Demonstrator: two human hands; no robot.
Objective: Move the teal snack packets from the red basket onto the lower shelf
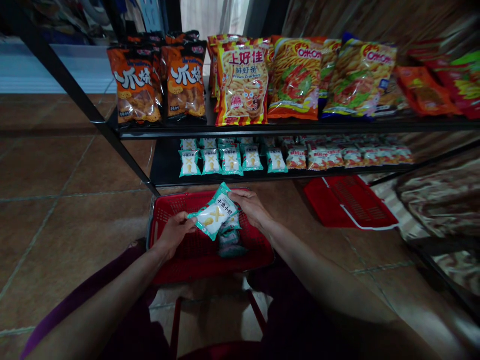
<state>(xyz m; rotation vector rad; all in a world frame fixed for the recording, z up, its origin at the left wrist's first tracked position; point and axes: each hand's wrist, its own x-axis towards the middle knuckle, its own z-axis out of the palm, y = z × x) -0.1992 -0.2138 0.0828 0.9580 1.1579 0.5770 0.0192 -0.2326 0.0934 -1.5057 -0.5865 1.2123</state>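
A small teal and white snack packet [215, 214] is held tilted between both hands above a red plastic basket [176, 205] on the floor. My left hand [175, 231] pinches the packet's lower left corner. My right hand [252, 206] grips its upper right edge, fingers closed. More teal packets [229, 239] lie in the basket right under the held one.
A black shelf rack [285, 129] stands ahead. Large snack bags [243, 82] line its upper shelf; small teal packets [221, 160] and red packets [330, 157] fill the lower one. A second red basket [348, 200] lies on the tiled floor to the right.
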